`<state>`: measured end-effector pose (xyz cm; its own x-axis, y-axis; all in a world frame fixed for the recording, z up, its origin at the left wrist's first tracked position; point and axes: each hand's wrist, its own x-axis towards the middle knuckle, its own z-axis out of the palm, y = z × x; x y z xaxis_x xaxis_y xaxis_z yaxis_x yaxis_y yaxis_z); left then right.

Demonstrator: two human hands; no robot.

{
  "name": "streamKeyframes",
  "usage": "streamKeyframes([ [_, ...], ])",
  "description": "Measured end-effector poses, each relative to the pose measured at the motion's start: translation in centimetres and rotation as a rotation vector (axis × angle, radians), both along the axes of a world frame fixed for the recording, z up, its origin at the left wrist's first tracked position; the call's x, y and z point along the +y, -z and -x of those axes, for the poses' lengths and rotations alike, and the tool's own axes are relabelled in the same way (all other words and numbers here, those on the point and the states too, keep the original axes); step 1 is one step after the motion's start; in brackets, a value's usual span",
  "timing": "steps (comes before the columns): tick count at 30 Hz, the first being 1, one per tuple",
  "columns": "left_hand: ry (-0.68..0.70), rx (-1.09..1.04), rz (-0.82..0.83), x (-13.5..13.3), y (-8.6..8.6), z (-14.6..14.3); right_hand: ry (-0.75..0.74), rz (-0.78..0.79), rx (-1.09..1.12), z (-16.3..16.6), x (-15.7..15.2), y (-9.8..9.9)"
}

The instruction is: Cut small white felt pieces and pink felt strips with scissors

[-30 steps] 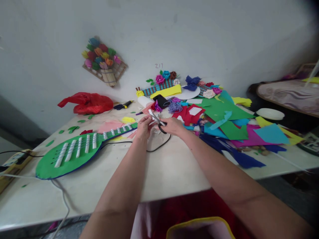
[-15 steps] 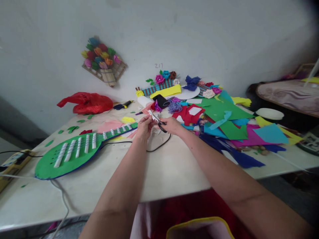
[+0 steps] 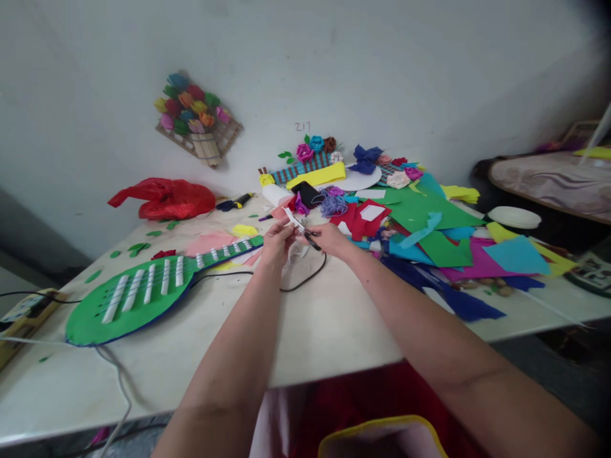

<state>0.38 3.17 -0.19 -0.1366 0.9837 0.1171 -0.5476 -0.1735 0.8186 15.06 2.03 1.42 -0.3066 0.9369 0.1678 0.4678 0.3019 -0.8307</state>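
Note:
My right hand (image 3: 328,240) is closed on the dark handles of a pair of scissors (image 3: 312,238), their blades pointing up and left. In my left hand (image 3: 278,240) a small white piece of paper (image 3: 289,215) is pinched, right at the scissor blades. Whether the blades are cutting into it is too small to tell. Whitish scraps (image 3: 300,253) lie below my hands. To the left rests a green guitar-shaped craft (image 3: 157,305) with white rolled strips and strings, its neck reaching close to my left hand.
Coloured paper sheets (image 3: 443,219) and scraps cover the table's right side. Behind my hands are a black phone (image 3: 305,193), purple yarn (image 3: 334,205) and paper flowers (image 3: 305,152). A red plastic bag (image 3: 176,198) sits back left. A black cable (image 3: 310,278) crosses in front; a power strip (image 3: 28,312) stands left.
The scissors' blades have shifted slightly around the white paper, and both hands have moved only a little. The whole view has drifted by a few pixels.

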Motion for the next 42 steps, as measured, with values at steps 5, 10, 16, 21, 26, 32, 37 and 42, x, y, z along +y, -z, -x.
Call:
streamKeyframes([
  [5, 0.021, -0.035, -0.019, 0.2, 0.1, 0.1, -0.107, 0.173, 0.276, -0.1, -0.5, -0.4],
  [10, 0.059, -0.029, -0.028, 0.4, 0.3, 0.2, -0.123, 0.274, 0.297, -0.4, -0.8, -0.9],
  [16, 0.098, 0.005, -0.055, 0.5, 0.4, 0.2, -0.139, 0.303, 0.262, -0.8, -0.5, -0.9],
  [21, 0.102, 0.013, -0.061, 0.6, 0.5, 0.2, -0.148, 0.298, 0.264, -0.9, -0.5, -0.7],
  [26, 0.093, 0.003, -0.057, 0.6, 0.5, 0.1, -0.168, 0.305, 0.255, -1.0, -0.5, -0.7],
  [32, 0.074, 0.021, -0.046, 0.8, 0.6, 0.2, -0.151, 0.297, 0.231, -1.0, -0.5, -0.7],
  [37, 0.063, 0.046, -0.061, 1.0, 0.8, 0.2, -0.101, 0.289, 0.213, -0.5, -1.0, -1.1],
  [42, 0.051, 0.069, -0.067, 0.9, 0.6, 0.0, -0.075, 0.300, 0.229, -0.3, -1.6, -1.8],
])
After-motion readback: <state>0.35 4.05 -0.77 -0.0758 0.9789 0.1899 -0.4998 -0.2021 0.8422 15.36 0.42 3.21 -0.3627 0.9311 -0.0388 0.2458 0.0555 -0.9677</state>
